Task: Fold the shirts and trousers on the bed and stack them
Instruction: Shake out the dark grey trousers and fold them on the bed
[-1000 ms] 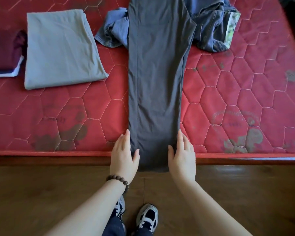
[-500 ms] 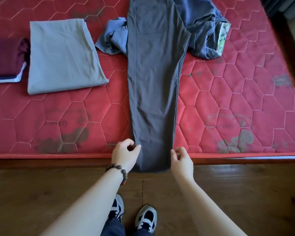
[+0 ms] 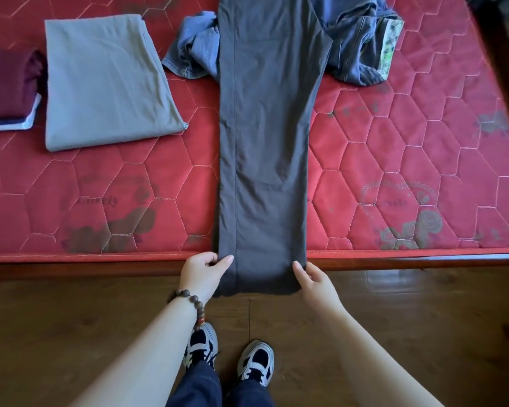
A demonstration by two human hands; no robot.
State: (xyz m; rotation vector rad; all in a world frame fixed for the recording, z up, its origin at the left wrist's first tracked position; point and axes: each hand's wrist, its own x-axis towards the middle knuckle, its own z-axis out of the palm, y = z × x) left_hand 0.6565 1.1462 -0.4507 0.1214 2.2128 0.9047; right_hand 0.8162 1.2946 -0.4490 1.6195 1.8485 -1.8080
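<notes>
Lengthwise down the red quilted mattress (image 3: 394,160) lie the dark grey trousers (image 3: 265,136), legs folded one over the other, their hem ends hanging past the mattress edge over the wooden floor (image 3: 71,333). Each hand pinches a hem corner: the left hand (image 3: 202,273), with a bead bracelet (image 3: 193,301) at the wrist, has thumb and fingers closed on the left corner, and the right hand (image 3: 313,279) grips the right corner. Under the trousers' upper part sits a crumpled blue garment (image 3: 356,42), perhaps jeans. To the left rest a folded light grey garment (image 3: 103,80) and a maroon folded stack (image 3: 8,86).
</notes>
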